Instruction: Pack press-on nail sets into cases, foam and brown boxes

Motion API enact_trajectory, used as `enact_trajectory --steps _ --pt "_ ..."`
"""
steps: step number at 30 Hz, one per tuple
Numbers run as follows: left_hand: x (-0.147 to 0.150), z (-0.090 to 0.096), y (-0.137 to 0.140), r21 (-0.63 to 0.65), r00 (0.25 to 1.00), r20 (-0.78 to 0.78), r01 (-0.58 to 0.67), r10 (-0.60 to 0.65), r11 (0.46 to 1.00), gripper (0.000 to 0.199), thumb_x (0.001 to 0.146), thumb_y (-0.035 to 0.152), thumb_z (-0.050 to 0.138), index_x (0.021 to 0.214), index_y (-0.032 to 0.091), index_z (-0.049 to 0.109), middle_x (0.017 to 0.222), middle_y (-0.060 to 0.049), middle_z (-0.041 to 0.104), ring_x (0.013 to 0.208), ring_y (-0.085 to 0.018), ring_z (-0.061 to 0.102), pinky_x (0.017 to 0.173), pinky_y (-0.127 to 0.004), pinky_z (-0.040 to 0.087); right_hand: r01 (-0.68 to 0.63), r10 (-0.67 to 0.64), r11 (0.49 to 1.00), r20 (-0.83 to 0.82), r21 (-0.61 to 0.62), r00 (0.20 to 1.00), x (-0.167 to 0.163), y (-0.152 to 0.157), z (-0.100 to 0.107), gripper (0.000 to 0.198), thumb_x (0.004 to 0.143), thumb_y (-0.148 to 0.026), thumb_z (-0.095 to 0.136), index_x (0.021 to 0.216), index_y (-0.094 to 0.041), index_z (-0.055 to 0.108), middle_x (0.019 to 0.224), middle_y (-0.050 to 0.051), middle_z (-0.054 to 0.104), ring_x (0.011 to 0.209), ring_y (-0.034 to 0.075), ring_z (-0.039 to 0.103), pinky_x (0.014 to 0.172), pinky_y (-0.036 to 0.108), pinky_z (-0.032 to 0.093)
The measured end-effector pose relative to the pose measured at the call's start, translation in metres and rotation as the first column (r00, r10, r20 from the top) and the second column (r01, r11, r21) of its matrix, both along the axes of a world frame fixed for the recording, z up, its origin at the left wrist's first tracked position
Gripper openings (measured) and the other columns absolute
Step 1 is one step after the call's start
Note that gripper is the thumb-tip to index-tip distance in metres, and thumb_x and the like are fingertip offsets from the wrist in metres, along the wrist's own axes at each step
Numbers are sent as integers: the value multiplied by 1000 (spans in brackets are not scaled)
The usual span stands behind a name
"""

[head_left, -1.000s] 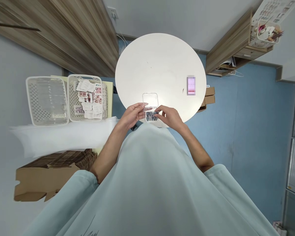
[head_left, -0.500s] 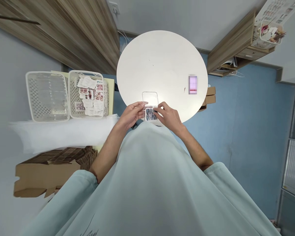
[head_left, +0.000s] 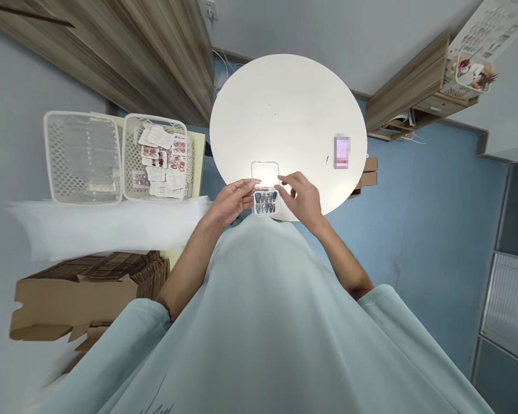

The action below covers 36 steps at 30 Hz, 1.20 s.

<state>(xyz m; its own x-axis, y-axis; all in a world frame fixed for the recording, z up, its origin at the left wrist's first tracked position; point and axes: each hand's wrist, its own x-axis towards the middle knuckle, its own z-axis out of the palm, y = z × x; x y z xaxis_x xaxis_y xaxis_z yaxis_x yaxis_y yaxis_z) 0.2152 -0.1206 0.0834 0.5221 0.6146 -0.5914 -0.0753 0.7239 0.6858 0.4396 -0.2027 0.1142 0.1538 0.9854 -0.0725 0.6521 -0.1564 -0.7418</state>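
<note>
A small clear plastic case (head_left: 265, 163) lies at the near edge of the round white table, its lid lifted back away from me. Dark, glittery press-on nails (head_left: 265, 201) sit in two rows in its lower half. My left hand (head_left: 235, 200) grips the left side of the case, thumb and fingers near the hinge. My right hand (head_left: 302, 198) is at the case's right side with thumb and fingers apart. Nothing shows between them, and the fingertips are close to the lid's right edge.
The white table (head_left: 284, 103) bears a pixelated phone-like object (head_left: 341, 152) on its right. To the left stand a basket (head_left: 131, 155) of nail sets on cards and a basket (head_left: 52, 155) of clear cases. Below are white sheets (head_left: 112, 227) and flattened cardboard boxes (head_left: 81, 296).
My right hand has drawn back from the nails to the right, its fingers opening. The nails are now fully exposed. My left hand keeps its hold on the case.
</note>
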Motion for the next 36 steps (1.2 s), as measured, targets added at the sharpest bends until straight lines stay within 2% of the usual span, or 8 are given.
enact_trajectory --steps 3,8,11,16,20,27,31,36 --pt "-4 1 -2 -2 999 21 33 -33 999 47 90 52 93 118 17 80 109 -13 84 100 -25 82 86 -35 67 158 -163 987 -190 -42 968 8 16 -7 59 103 -77 66 126 -26 82 116 9 78 82 19 67 78 35 61" --pt "-9 2 -5 -19 996 52 71 -70 997 50 87 55 95 117 17 82 110 -14 84 98 -26 83 86 -36 68 151 -207 975 -433 -162 877 8 37 -24 68 93 -86 70 106 -21 83 100 7 80 67 15 62 61 31 57" --pt "-12 1 -7 -36 996 56 72 -70 997 50 88 53 95 119 17 81 112 -15 85 100 -26 83 87 -36 68 164 -212 976 -439 -144 873 4 42 -28 63 94 -83 71 101 -22 82 94 5 80 64 14 61 59 30 56" --pt "-17 6 -9 -17 996 65 56 -54 998 48 85 40 98 125 17 83 125 -17 84 120 -32 80 106 -45 66 177 -205 978 -402 -107 892 1 44 -22 58 99 -79 68 104 -23 81 95 4 78 69 15 63 61 30 56" --pt "-19 11 -9 -10 996 71 49 -48 999 40 85 36 98 117 16 86 126 -18 84 126 -34 79 114 -49 63 189 -191 981 -382 -43 904 -1 39 -4 56 100 -79 69 110 -25 84 103 5 76 76 16 64 67 31 58" --pt "-16 9 -3 -31 994 110 23 -20 999 36 97 44 87 114 13 84 122 -20 84 122 -33 80 110 -48 65 74 -70 997 -384 -4 921 -5 0 29 47 97 -76 77 114 -34 89 111 5 69 87 18 65 68 32 56" --pt "-15 8 1 -37 993 111 32 -27 999 40 100 49 84 115 12 83 118 -20 84 124 -35 80 109 -47 66 16 -29 999 -425 -35 905 -8 -22 25 44 92 -73 84 110 -34 90 107 5 66 82 16 61 65 32 54" --pt "-15 7 6 11 995 66 68 -68 998 47 84 39 99 121 15 85 127 -17 84 126 -35 78 111 -46 65 -4 -26 998 -442 -67 897 -11 -35 13 43 93 -71 84 109 -31 89 104 4 66 81 16 60 66 31 53"
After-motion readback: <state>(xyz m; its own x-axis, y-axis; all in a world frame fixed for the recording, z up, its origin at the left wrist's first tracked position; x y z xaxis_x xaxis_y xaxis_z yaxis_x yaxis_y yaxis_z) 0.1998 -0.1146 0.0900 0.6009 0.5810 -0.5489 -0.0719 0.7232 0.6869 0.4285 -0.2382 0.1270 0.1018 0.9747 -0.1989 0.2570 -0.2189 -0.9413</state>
